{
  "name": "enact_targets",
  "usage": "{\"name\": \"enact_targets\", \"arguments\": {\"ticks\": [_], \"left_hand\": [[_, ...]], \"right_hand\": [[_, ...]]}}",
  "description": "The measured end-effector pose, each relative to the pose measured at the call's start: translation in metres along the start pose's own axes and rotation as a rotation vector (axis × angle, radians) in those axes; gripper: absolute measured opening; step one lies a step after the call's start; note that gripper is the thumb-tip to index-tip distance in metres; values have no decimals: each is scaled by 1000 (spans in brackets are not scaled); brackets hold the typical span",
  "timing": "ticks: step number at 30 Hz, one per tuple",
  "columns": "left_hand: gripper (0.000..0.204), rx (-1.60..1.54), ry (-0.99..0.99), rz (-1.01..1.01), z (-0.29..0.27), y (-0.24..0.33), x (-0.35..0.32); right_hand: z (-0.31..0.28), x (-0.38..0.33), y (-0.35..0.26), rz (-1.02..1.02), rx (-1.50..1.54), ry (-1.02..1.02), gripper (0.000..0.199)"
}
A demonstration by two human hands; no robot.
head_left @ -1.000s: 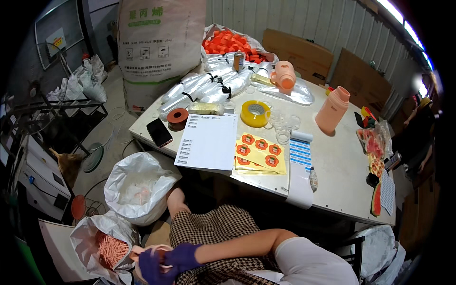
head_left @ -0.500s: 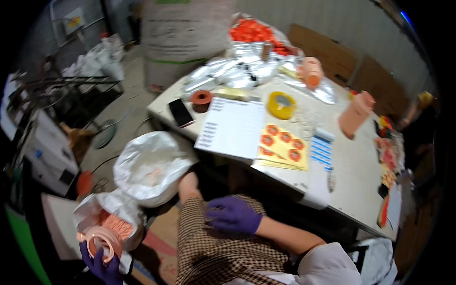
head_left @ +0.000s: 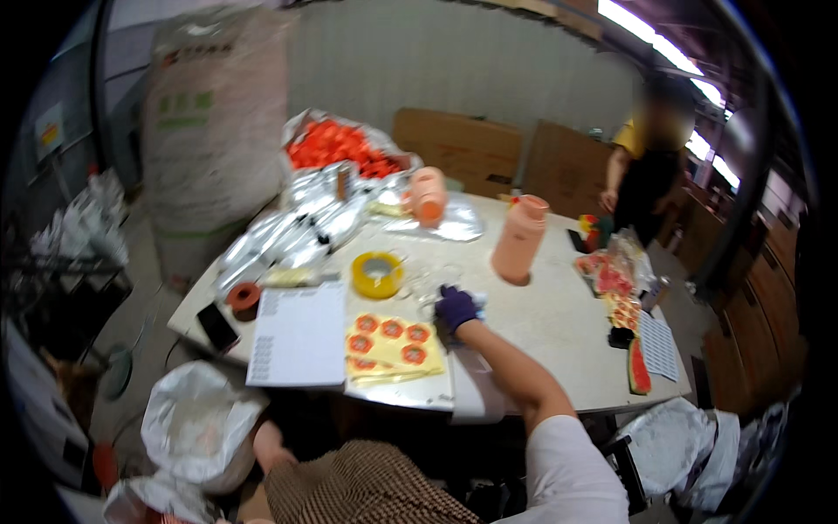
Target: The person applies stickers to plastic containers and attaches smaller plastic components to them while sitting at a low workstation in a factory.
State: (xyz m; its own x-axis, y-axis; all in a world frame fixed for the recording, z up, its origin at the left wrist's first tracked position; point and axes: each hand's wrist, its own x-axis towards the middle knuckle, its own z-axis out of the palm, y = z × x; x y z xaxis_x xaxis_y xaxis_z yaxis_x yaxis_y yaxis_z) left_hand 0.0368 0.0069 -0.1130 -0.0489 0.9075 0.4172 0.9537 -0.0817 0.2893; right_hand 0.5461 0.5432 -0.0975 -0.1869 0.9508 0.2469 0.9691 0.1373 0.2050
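Note:
My right hand, in a purple glove, reaches over the table onto a blue-and-white striped strip. It covers most of the strip, and its bent fingers are too blurred to show a grip. Left of it lies a yellow sheet with round orange stickers, beside a printed paper sheet. A yellow tape roll and several clear rings lie beyond the stickers. A peach-coloured bottle stands upright to the right; a similar one lies farther back. My left hand is out of view.
Silvery bags and a sack of orange-red pieces occupy the table's far left. A phone and brown roll lie near its left edge. White sacks stand below. Another person stands at the far right.
My right hand has moved from my lap onto the striped strip. My left hand, which held a peach-coloured ring-shaped part over a sack, has left the view. The view has turned right and up.

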Motion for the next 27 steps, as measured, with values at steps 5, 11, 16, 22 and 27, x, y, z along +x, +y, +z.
{"name": "enact_targets", "arguments": {"ticks": [5,11,16,22,27], "left_hand": [[63,-107,-11,-107,-33,16,29],[61,-60,100,98,-45,66,73],[64,-48,165,154,-53,68,79],[70,-54,98,213,-46,74,84],[69,-41,123,201,-47,79,84]], "right_hand": [[-30,-6,-41,-161,207,102,27],[-41,-24,-23,-127,205,154,19],[-69,-25,-51,-4,271,72,23],[-40,-21,-30,72,252,-221,28],[-26,-6,-23,19,444,-230,35]]}}
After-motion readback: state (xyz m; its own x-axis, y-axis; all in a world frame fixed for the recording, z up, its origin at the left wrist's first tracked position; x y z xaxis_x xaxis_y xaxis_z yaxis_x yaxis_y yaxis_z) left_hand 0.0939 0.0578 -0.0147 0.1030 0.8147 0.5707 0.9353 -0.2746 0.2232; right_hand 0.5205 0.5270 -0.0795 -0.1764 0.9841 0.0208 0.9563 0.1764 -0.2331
